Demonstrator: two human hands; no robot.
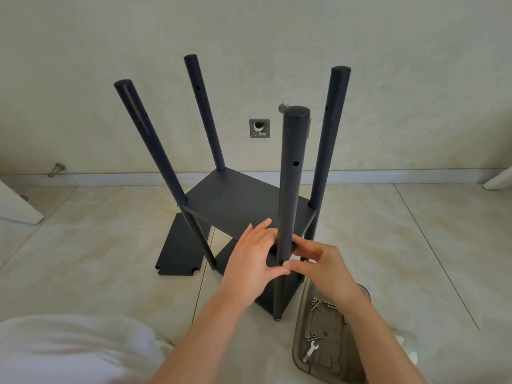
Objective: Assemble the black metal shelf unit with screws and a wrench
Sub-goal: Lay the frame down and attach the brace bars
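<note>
Right hand (324,266): fingers curl round near pole (293,173) at shelf (235,200) corner. Left hand (249,261): fingers flat, press shelf there. Step, I think: line up hole for screw. Next needs screws (315,303), wrench (310,351) from tray (299,342), just beside right arm. Floor (83,245) open left; spare panel (180,250) near; wall (388,79) behind.

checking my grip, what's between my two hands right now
In the head view, the near pole stands between the left hand and the right hand, whose thumbs meet across its front.
</note>
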